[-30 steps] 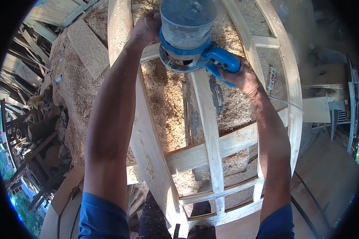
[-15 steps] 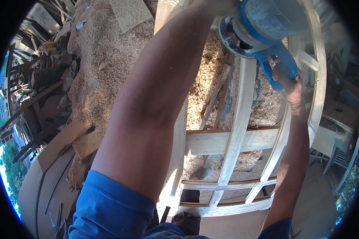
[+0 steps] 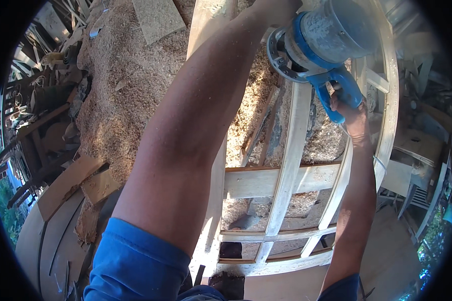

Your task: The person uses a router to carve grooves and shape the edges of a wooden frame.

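A wood router point(image 3: 331, 37) with a blue collar, a round metal base and a big pale motor body sits tilted over the slats of a wooden lattice frame point(image 3: 287, 165). My right hand point(image 3: 353, 113) wraps round its blue loop handle at the near side. At the top edge, my left hand point(image 3: 280, 10) is closed against the router's far left side; its fingers and the grip there are mostly hidden. Below the base, one pale slat point(image 3: 297, 115) runs toward me. The cutting bit cannot be made out.
Wood shavings point(image 3: 120, 95) cover the ground at left and show between the slats. A loose board point(image 3: 158, 20) lies at the far left. Offcuts point(image 3: 70, 183) are piled nearer me. A thin cord point(image 3: 380, 161) passes by my right forearm. A pale chair point(image 3: 419, 198) stands at right.
The router has come slightly nearer along the slat, with both hands still on it. The whole view has shifted a little, so the frame now appears farther left.
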Tool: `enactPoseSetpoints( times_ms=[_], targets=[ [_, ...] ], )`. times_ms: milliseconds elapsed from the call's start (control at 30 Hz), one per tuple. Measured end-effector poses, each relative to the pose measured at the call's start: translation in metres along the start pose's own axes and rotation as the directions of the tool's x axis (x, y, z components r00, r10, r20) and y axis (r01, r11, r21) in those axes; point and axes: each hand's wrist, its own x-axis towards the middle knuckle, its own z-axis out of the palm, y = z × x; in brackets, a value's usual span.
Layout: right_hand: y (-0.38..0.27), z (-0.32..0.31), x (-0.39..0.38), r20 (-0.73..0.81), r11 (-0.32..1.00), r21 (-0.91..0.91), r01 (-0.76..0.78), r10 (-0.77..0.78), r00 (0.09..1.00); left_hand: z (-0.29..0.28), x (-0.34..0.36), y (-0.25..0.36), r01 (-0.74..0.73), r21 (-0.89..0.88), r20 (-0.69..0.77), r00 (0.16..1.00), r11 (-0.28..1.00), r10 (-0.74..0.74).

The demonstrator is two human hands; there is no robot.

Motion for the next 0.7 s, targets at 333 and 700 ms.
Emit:
enactPoseSetpoints(
  times_ms=[333,700],
  targets=[
    [-0.001,-0.011,0.013,-0.021,1.000,0.000,-0.023,0.023,1.000,-0.015,0.011,0.013,0.159,-0.017,0.101,0.983,0.987,-0.156],
    [-0.003,-0.003,0.019,-0.019,0.996,-0.079,-0.052,0.051,0.999,-0.031,-0.004,-0.001,0.142,-0.187,0.142,0.983,0.972,-0.116]
  ],
)
